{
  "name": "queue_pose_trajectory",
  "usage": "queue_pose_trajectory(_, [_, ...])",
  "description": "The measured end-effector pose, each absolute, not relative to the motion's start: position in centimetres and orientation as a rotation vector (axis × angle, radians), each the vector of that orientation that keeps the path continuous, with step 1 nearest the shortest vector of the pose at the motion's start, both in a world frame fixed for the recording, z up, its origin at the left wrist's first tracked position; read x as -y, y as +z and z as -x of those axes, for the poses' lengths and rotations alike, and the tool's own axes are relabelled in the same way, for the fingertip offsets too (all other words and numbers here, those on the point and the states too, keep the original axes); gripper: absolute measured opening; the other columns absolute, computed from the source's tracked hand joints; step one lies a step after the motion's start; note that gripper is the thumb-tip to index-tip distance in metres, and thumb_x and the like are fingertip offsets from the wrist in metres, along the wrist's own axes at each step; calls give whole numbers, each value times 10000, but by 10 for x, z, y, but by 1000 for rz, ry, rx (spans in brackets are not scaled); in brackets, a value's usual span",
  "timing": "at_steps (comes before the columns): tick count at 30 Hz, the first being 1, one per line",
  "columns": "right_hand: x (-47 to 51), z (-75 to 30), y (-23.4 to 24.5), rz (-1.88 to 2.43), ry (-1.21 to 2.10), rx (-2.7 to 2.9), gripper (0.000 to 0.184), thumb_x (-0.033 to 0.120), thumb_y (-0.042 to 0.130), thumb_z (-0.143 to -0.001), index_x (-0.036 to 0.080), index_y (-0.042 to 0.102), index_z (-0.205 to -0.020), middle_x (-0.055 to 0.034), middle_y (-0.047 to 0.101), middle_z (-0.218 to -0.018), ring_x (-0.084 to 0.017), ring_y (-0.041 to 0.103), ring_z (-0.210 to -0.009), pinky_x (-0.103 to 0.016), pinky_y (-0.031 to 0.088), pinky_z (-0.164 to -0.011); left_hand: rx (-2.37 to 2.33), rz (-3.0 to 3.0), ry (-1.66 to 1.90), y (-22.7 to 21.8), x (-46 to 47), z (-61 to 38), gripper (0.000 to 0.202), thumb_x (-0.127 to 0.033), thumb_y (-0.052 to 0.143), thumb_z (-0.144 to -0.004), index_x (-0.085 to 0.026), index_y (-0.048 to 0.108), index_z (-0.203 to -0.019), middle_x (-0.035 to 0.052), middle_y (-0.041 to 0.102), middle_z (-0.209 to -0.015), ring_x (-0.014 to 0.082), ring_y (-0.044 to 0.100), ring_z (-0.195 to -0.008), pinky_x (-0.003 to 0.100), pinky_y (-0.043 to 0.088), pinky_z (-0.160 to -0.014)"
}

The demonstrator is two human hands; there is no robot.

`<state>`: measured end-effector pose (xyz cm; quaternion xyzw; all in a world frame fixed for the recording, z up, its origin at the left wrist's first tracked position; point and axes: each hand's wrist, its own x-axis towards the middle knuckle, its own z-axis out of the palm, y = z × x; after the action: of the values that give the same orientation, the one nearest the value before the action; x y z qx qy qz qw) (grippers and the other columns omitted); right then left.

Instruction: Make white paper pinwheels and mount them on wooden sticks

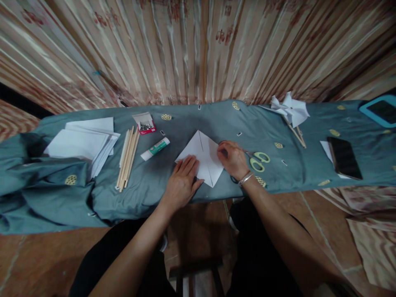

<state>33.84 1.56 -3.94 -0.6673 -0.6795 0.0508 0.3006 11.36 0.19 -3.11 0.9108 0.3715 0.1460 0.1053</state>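
A white square of paper [204,156] lies turned like a diamond on the cloth, with dark lines running in from its top and bottom corners. My left hand [182,177] rests flat on its lower left side, fingers stretched out. At the paper's right corner, my right hand [232,159] has its fingers curled together in a pinch on the edge; the fingertips are partly hidden. Scissors with pale green handles [257,161] lie just right of that hand, their blades partly covered by it. Left of the paper is a green and white glue stick [155,149].
Wooden sticks [128,159], an open box of small metal pins [146,123] and stacked white paper [82,139] lie to the left. A paper pinwheel [290,109], a phone [344,158] and a blue-framed device [380,110] are to the right. A curtain [185,53] hangs behind the table.
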Motion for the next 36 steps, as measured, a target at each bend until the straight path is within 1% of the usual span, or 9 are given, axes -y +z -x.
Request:
queue_pose_trajectory(6, [-11,-355,-39,1787,85,1767,107,172,521,-806,203,623,-821,-102,697,-932,-262,624,-926,-403,457,-898,-1123,-2720,430,-34,-2,-96,540,-391,475,-950,-28,485,-1350,211,481,-1451,317,383,-1399,494,343,-1140])
queue_pose_trajectory(14, [-6,-369,-42,1810,-10,1791,122,189,500,-811,201,621,-798,-117,701,-950,-272,626,-938,-411,457,-907,-1211,-2707,405,-31,2,-77,507,-376,467,-957,-65,493,-1357,193,503,-1438,298,420,-1379,511,340,-1139])
queue_pose_trajectory(19, [-4,-372,-44,1814,-61,1786,209,126,444,-783,186,634,-847,-131,701,-958,-284,624,-942,-438,459,-901,-1241,-2685,403,-28,5,-68,478,-374,471,-957,-97,513,-1344,171,527,-1423,298,440,-1365,514,358,-1126])
queue_pose_trajectory(22, [-5,-372,-42,1787,-88,1775,239,121,425,-791,182,641,-872,-140,707,-967,-293,627,-948,-455,460,-905,-1261,-2655,493,-26,5,-65,414,-367,471,-960,-114,577,-1271,158,595,-1352,294,506,-1307,502,409,-1089])
queue_pose_trajectory(24, [-6,-370,-39,1767,-107,1769,233,141,436,-810,195,646,-895,-128,711,-983,-291,631,-953,-458,460,-916,-1286,-2624,591,-23,4,-64,370,-352,469,-962,-124,613,-1215,155,638,-1288,288,559,-1241,490,452,-1046])
queue_pose_trajectory(28, [-9,-359,-35,1713,-111,1773,228,170,440,-836,213,649,-917,-110,719,-986,-280,644,-939,-459,470,-919,-1333,-2537,756,-16,-5,-58,297,-298,480,-954,-172,625,-1181,124,676,-1196,258,617,-1117,457,512,-964])
queue_pose_trajectory(31, [-12,-347,-34,1674,-87,1796,221,202,440,-858,203,653,-919,-118,723,-977,-279,647,-928,-449,487,-901,-1416,-2443,869,-13,-18,-48,316,-253,494,-936,-179,590,-1228,119,658,-1197,256,589,-1136,458,495,-992])
queue_pose_trajectory(34, [-17,-334,-33,1657,-57,1803,223,225,444,-884,197,662,-922,-123,723,-981,-274,647,-931,-438,494,-894,-1594,-2318,1003,-15,-34,-36,407,-248,529,-905,-165,524,-1304,140,603,-1260,276,541,-1192,492,457,-1031])
queue_pose_trajectory(36, [-20,-326,-33,1640,-41,1801,224,223,445,-891,192,665,-922,-125,725,-988,-270,649,-933,-437,495,-894,-1658,-2271,1034,-20,-43,-28,452,-256,555,-885,-145,504,-1321,154,585,-1269,287,526,-1205,498,449,-1036])
